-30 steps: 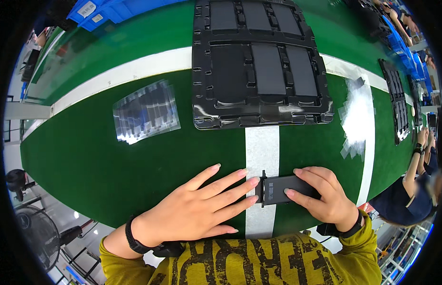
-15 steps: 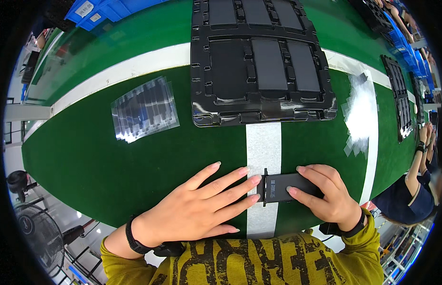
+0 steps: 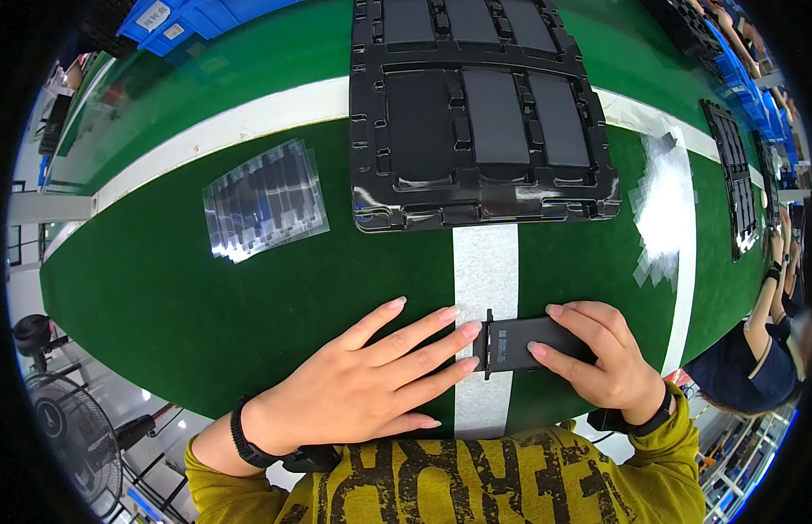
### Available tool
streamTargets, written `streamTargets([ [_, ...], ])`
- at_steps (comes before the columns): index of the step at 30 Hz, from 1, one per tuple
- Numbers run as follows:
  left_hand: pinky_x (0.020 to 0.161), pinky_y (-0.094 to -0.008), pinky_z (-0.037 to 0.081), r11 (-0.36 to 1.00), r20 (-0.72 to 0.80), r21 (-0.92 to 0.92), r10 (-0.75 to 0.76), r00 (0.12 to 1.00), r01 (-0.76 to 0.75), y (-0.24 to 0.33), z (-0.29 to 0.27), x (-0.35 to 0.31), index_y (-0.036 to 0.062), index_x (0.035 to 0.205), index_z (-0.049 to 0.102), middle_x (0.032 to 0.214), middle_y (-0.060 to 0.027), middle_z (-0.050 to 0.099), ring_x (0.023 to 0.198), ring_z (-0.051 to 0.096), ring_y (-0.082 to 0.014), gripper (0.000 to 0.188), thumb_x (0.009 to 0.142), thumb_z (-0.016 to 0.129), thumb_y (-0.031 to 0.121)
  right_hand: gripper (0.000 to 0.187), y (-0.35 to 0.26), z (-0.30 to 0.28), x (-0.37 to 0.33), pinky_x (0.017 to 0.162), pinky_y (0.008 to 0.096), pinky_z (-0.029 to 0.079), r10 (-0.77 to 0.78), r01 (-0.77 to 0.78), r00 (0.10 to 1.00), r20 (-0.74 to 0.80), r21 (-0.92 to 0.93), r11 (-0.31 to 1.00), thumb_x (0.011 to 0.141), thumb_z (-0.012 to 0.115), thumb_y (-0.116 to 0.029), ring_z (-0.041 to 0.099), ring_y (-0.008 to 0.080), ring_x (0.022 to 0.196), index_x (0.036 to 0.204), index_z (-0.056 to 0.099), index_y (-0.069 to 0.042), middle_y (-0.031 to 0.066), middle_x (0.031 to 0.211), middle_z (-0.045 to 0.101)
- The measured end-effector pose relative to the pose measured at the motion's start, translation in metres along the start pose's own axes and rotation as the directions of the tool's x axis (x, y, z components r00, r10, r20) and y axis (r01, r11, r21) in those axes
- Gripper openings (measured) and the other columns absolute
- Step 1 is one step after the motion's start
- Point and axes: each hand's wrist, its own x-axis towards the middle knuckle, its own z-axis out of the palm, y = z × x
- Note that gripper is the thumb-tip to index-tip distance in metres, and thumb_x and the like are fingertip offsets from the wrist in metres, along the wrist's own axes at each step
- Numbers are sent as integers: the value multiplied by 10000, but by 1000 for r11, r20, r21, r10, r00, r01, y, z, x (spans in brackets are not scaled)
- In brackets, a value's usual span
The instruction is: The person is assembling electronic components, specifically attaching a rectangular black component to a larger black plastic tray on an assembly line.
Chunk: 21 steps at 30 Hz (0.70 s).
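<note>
A flat black rectangular pack [image 3: 511,345], which looks like a phone battery, lies on the green table across a white strip, with small print on its face. A narrow dark crosspiece [image 3: 488,345] stands out at its left end. My right hand [image 3: 603,358] grips the pack's right part, thumb on its face and index finger along its far edge. My left hand [image 3: 366,382] lies flat with its fingers spread. Its middle fingertips are at the pack's left end and partly hide it; nothing is held in that hand.
Ahead stands a black moulded tray [image 3: 484,214] with several dark flat pieces in its pockets; its near left pocket holds no piece. Clear film strips [image 3: 266,203] lie at left, a glossy film pile [image 3: 663,214] at right. Blue bins [image 3: 192,22] sit far left; a co-worker [image 3: 746,367] is at right.
</note>
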Motion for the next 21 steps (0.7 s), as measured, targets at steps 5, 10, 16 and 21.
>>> streamTargets([
  [5, 1084, -464, 143, 1000, -1, -9, 5, 1000, -5, 0, -1, 0, 219, 1269, 502, 1400, -41, 365, 1306, 316, -232, 580, 759, 610, 475, 345, 0, -1, 0, 804, 330, 471, 3, -3, 1000, -1, -7, 1000, 661, 609, -107, 532, 260, 960, 1000, 673, -96, 133, 1116, 521],
  [10, 1079, -467, 151, 1000, -6, -19, 14, 1000, -14, -1, -1, 0, 258, 1252, 519, 1399, -47, 366, 1306, 316, -238, 551, 755, 615, 474, 339, -1, -1, 0, 805, 332, 470, 7, -7, 1000, 4, -9, 1000, 670, 606, -108, 532, 261, 960, 1004, 670, -96, 135, 1120, 520],
  [16, 1073, -468, 164, 1000, -16, -24, 13, 1000, -14, -2, 0, 0, 266, 1245, 526, 1400, -48, 366, 1304, 319, -236, 541, 753, 619, 470, 336, 0, 0, 0, 808, 335, 470, 3, -3, 1000, 5, -10, 1000, 675, 608, -107, 531, 263, 960, 1005, 671, -96, 136, 1124, 517],
  [21, 1072, -467, 172, 1000, -15, -21, 16, 1000, -16, -1, -1, 0, 265, 1244, 527, 1400, -47, 367, 1304, 320, -231, 534, 758, 614, 469, 330, -1, 0, 0, 807, 339, 473, 2, -1, 1000, 7, -21, 1000, 679, 612, -105, 531, 267, 959, 1003, 671, -96, 135, 1124, 513],
])
